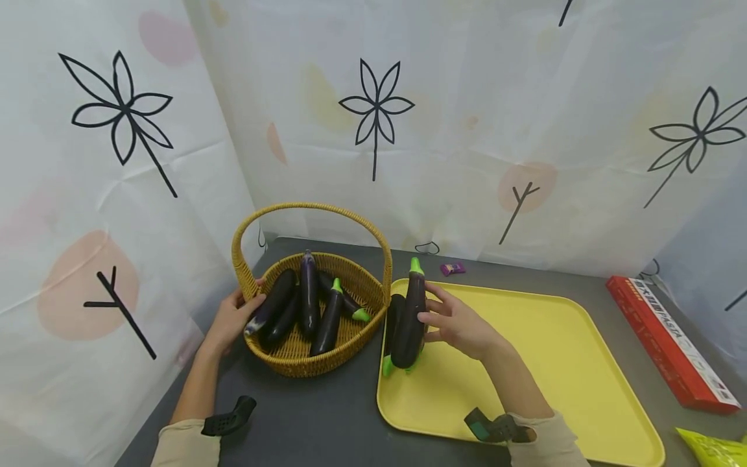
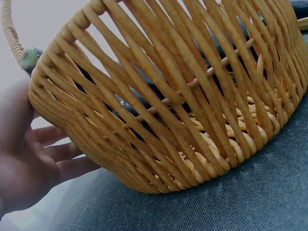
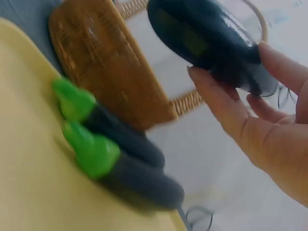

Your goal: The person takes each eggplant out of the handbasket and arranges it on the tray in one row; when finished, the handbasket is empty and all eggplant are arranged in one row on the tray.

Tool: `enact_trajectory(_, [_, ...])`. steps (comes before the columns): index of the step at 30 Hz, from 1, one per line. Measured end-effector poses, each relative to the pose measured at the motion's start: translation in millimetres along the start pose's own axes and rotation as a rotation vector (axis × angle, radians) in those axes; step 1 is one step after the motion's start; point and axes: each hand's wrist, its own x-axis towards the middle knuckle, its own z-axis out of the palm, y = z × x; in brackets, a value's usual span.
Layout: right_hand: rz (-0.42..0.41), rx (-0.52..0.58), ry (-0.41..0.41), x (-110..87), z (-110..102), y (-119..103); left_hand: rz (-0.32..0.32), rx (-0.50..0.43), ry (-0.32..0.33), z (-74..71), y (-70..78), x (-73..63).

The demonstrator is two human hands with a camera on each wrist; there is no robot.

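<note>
My right hand [image 1: 458,322] pinches a dark purple eggplant [image 1: 412,318] between thumb and fingers, holding it up over the left side of the yellow tray [image 1: 548,383]. Below it, two more eggplants [image 3: 139,180] with bright green caps lie side by side on the tray, largely hidden from the head view. To the left stands a woven wicker basket [image 1: 303,368] with a tall handle and several eggplants [image 1: 309,295] inside. My left hand [image 1: 230,322] grips its left rim, thumb over the edge and fingers against the outer weave [image 2: 103,144].
Behind the tray lies a small purple packet [image 1: 452,268]. A red pasta box [image 1: 671,344] sits right of the tray, with a yellow-green bag [image 1: 714,447] at the lower right. Patterned white cloth [image 1: 455,130] hangs around the dark table [image 1: 327,421].
</note>
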Motion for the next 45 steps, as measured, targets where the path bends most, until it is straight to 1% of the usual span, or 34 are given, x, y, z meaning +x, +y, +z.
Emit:
enact_trajectory(2, [0.026,-0.002,0.048,-1.6,-10,3,0.003,0.011,0.000,0.3,0.1,-0.3])
enact_trajectory(10, [0.058,0.011,0.135,-4.7,-47,18,0.011,0.009,0.002,0.9,3.0,-2.4])
enact_trajectory(15, [0.091,0.005,0.147,-5.9,-61,28,0.007,0.018,0.001,0.5,4.1,-2.8])
enact_trajectory(19, [0.143,0.013,0.173,-4.9,-68,37,0.007,0.021,0.000,-0.1,4.0,-3.4])
enact_trajectory(23, [0.193,0.006,0.191,-3.2,-71,44,0.014,0.013,0.001,-0.4,3.7,-3.8])
enact_trajectory(27, [0.222,-0.027,0.195,-3.3,-71,46,0.018,0.018,0.001,0.6,3.7,-3.1])
enact_trajectory(30, [0.228,-0.055,0.183,-4.0,-70,45,0.014,0.019,0.001,1.1,4.1,-2.6])
enact_trajectory(33, [0.237,-0.076,0.189,-4.1,-68,43,0.013,0.013,0.000,1.4,4.4,-2.4])
enact_trajectory(38, [0.254,-0.125,0.217,-3.6,-65,41,0.017,0.003,0.003,1.1,5.3,-3.3])
enact_trajectory(41, [0.250,-0.176,0.222,-3.0,-65,40,0.017,0.008,0.002,1.4,5.3,-3.0])
enact_trajectory(45, [0.248,-0.215,0.242,-3.6,-65,40,0.014,0.013,-0.004,2.4,4.1,-1.5])
